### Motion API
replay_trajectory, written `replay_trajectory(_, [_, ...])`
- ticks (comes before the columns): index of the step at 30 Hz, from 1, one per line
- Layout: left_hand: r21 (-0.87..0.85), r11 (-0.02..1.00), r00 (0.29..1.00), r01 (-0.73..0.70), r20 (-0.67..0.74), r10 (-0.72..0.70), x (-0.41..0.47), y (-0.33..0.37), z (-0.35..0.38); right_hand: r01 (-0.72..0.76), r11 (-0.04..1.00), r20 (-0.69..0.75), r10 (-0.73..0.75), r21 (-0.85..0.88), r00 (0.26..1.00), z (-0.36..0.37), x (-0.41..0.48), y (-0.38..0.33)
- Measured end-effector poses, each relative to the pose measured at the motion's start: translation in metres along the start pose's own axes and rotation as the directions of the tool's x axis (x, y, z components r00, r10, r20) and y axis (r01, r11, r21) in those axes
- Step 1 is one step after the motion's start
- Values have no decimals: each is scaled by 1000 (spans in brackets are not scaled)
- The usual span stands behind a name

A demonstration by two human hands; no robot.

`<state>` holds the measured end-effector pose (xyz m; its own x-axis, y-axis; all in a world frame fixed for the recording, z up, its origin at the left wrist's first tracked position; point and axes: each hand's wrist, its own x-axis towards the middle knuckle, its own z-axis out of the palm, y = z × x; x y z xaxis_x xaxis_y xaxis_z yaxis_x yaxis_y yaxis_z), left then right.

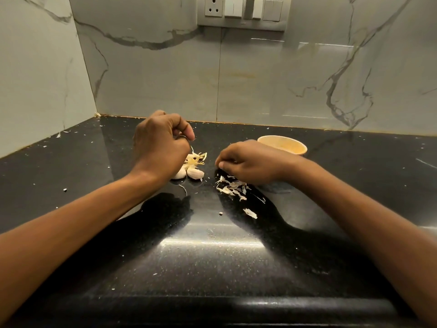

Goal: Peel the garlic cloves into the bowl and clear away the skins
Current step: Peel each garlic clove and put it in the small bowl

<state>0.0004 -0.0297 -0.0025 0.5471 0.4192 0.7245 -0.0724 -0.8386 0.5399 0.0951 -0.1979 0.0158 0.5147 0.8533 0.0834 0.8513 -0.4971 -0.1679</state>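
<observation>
From the head camera, the job looks to be mid-peel. A few whitish unpeeled garlic cloves [190, 173] lie on the polished black speckled stone counter [212, 256], with a tuft of pale yellow shredded skin [196, 159] touching them on the far side.

The left hand [163, 143] hovers just above them, fingers clenched and thumb tip pressed to the forefinger. A thin sliver of skin shows right below the pinch, but I cannot tell whether the hand holds it or a clove.

The right hand [250, 162] is curled knuckles-up over a scattered heap of papery white skins [233, 187]. Its fingertips point down and hide whatever they may grasp.

The round pale orange bowl [282, 144] stands just behind that hand, its inside not readable.

The next move likely calls for a fine nail pinch to strip a clove, then a short reach back to the bowl.
</observation>
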Motion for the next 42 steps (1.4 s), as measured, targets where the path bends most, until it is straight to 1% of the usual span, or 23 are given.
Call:
replay_trajectory(2, [3,1000,1000,1,6,-1,0,-1,1,-9,999,25,8,30,1000,-2,-3,-1])
replay_trajectory(7, [22,999,998,27,64,-28,1,-2,1,41,993,72,-49,108,996,-17,-13,-3])
replay_trajectory(10, [51,997,990,50,129,-56,5,-6,0,64,985,110,-82,159,991,-23,-18,-4])
replay_trajectory(13, [60,998,970,25,240,-39,12,-8,-7,95,965,56,-112,244,992,-20,-20,-9])
replay_trajectory(15, [12,1000,925,-1,380,-4,16,-4,-15,151,949,36,-167,278,985,-14,-17,-13])
replay_trajectory(16, [-16,1000,887,-13,461,19,18,-1,-20,173,945,56,-195,276,979,-12,-16,-13])
replay_trajectory(18, [-29,999,785,-28,618,40,19,6,-28,186,948,111,-220,259,969,-12,-15,-15])
replay_trajectory(20, [25,999,673,-44,740,11,20,9,-34,137,960,169,-182,246,969,-18,-18,-14])
replay_trajectory(21, [58,996,631,-68,776,-2,21,9,-36,117,966,176,-160,232,971,-20,-20,-12])
replay_trajectory(22, [92,990,609,-103,793,-10,21,7,-36,110,968,157,-148,226,976,-22,-22,-11])
replay_trajectory(25, [190,959,607,-211,794,-24,23,0,-35,148,955,13,-157,255,988,-22,-21,-9])
replay_trajectory(28, [191,953,604,-235,797,-11,23,-4,-32,176,953,-97,-156,245,983,-18,-17,-6])
replay_trajectory(31, [185,945,601,-270,799,15,21,-5,-30,190,955,-155,-157,226,975,-17,-14,-3])
replay_trajectory(35, [186,929,569,-321,822,32,19,-6,-28,189,958,-185,-150,215,971,-15,-12,0])
replay_trajectory(37, [167,939,557,-302,830,31,19,-5,-28,188,959,-198,-146,213,969,-15,-12,1])
replay_trajectory(39, [116,963,571,-242,820,44,19,-3,-29,187,959,-221,-139,215,965,-15,-11,3])
replay_trajectory(42, [-81,996,605,-25,792,80,19,2,-30,191,948,-257,-124,254,958,-17,-11,4])
